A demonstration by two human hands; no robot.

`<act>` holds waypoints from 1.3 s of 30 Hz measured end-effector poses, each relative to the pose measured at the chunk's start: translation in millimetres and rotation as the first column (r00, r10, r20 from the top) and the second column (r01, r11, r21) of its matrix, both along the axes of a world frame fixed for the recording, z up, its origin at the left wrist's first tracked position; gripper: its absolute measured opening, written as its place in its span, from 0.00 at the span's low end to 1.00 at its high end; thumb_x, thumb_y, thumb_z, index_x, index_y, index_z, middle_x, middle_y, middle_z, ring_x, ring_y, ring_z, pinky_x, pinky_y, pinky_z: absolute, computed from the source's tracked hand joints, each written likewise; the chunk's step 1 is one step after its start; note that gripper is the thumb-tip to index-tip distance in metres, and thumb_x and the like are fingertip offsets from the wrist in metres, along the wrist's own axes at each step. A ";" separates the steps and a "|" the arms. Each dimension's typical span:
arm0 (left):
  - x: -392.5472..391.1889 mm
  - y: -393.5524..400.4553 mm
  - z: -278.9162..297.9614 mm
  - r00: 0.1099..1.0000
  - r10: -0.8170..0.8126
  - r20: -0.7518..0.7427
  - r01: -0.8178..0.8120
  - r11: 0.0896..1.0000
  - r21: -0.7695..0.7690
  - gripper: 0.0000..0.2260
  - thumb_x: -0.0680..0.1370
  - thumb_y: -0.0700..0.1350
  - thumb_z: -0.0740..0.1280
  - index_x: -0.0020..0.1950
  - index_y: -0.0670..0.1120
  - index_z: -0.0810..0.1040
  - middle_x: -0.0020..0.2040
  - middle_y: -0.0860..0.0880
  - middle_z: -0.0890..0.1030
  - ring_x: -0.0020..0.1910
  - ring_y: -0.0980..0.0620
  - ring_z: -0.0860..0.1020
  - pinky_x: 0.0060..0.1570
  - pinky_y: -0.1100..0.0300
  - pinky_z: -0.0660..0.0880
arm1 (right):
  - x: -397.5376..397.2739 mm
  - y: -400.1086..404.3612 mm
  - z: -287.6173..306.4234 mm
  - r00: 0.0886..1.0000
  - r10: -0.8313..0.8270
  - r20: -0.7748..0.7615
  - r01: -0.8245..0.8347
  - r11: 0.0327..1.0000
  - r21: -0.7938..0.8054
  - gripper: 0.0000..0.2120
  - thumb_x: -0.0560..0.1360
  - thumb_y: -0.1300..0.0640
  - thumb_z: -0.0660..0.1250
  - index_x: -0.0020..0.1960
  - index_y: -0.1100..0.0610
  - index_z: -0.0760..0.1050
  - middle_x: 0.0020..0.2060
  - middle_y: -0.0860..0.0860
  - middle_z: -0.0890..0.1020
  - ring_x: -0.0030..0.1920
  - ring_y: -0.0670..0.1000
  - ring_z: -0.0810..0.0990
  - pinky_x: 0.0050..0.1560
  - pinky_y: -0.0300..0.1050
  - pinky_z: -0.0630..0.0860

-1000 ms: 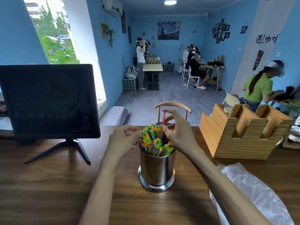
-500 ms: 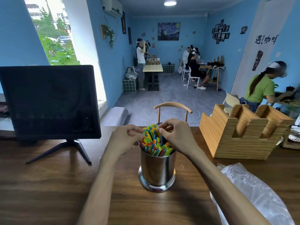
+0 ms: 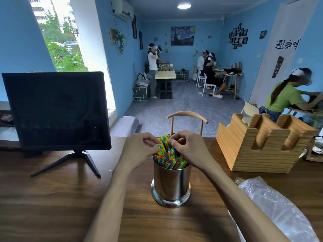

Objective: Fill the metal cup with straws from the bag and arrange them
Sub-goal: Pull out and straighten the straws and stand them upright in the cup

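Already the metal cup (image 3: pixel 171 186) is packed with straws (image 3: pixel 168 157); both hands' fingers, left hand (image 3: pixel 139 151) and right hand (image 3: pixel 187 149), curl among the tips, though what they pinch I cannot tell. Best to nudge proud straws down lightly, level with the rest, without tipping the cup on the tabletop (image 3: pixel 52 198).

single head-worn wide view, facing forward and down, close over wooden table (image 3: pixel 52 206)

Two bare forearms run up from the lower edge of the view, with no sleeve, watch, bracelet or glove on either. The bare left hand (image 3: pixel 139 151) and bare right hand (image 3: pixel 189 150) carry no rings; short fingernails show.
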State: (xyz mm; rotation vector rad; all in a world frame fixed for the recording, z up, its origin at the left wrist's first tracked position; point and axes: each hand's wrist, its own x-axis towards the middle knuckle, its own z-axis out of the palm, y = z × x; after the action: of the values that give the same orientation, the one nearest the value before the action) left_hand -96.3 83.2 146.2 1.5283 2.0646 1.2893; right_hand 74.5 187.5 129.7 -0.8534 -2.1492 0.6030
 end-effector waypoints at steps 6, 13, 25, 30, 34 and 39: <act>5.5 -2.3 2.2 0.997 0.018 -0.076 -0.010 0.994 0.109 0.04 0.74 0.42 0.75 0.45 0.51 0.86 0.36 0.61 0.82 0.38 0.69 0.78 0.36 0.75 0.71 | 0.4 -2.6 0.4 1.000 0.020 -0.005 -0.020 1.000 -0.015 0.05 0.78 0.51 0.71 0.51 0.51 0.84 0.43 0.43 0.84 0.45 0.42 0.83 0.48 0.41 0.82; 6.1 -2.9 17.2 0.989 -0.016 0.144 -0.028 0.955 0.296 0.01 0.78 0.43 0.72 0.48 0.49 0.84 0.43 0.55 0.86 0.41 0.62 0.83 0.38 0.72 0.74 | 1.3 -6.8 2.7 1.000 0.030 -0.004 -0.030 1.000 -0.009 0.06 0.79 0.51 0.70 0.52 0.51 0.84 0.45 0.42 0.82 0.46 0.43 0.82 0.50 0.42 0.82; 36.7 -23.4 65.4 0.956 -0.175 0.238 -0.064 0.662 0.746 0.05 0.82 0.39 0.67 0.51 0.49 0.78 0.46 0.48 0.86 0.39 0.50 0.82 0.43 0.57 0.82 | 4.3 -13.9 12.2 0.984 0.148 -0.098 -0.152 0.988 -0.034 0.11 0.82 0.52 0.65 0.62 0.49 0.82 0.53 0.43 0.84 0.56 0.39 0.80 0.59 0.42 0.77; 29.1 -11.9 50.7 0.914 -0.029 0.404 -0.288 0.655 0.698 0.04 0.80 0.42 0.71 0.51 0.51 0.80 0.45 0.49 0.86 0.42 0.49 0.84 0.40 0.55 0.82 | 12.8 -7.5 10.1 0.989 0.096 -0.115 -0.101 0.994 -0.041 0.12 0.81 0.52 0.68 0.61 0.52 0.83 0.44 0.44 0.87 0.50 0.43 0.85 0.55 0.52 0.82; 26.7 -3.7 39.6 0.876 0.068 0.478 -0.390 0.683 0.617 0.10 0.74 0.41 0.77 0.51 0.51 0.81 0.45 0.50 0.86 0.42 0.52 0.85 0.37 0.54 0.83 | 19.1 -3.0 8.9 0.983 0.049 -0.175 -0.051 0.999 -0.010 0.12 0.77 0.53 0.73 0.60 0.52 0.85 0.49 0.46 0.88 0.52 0.40 0.84 0.57 0.49 0.81; 16.1 7.9 23.9 0.831 0.207 0.516 -0.479 0.739 0.474 0.11 0.75 0.46 0.77 0.56 0.48 0.83 0.46 0.53 0.86 0.44 0.58 0.85 0.43 0.52 0.84 | 28.3 -5.6 17.3 0.888 0.094 -0.449 -0.188 0.968 -0.169 0.09 0.74 0.56 0.77 0.48 0.54 0.77 0.41 0.52 0.88 0.43 0.51 0.88 0.46 0.48 0.82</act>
State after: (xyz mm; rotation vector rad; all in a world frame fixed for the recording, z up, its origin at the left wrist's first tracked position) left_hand -80.2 91.1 170.1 0.8803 1.7822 2.3511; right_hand 102.8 181.9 147.0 -0.5959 -1.7618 1.0090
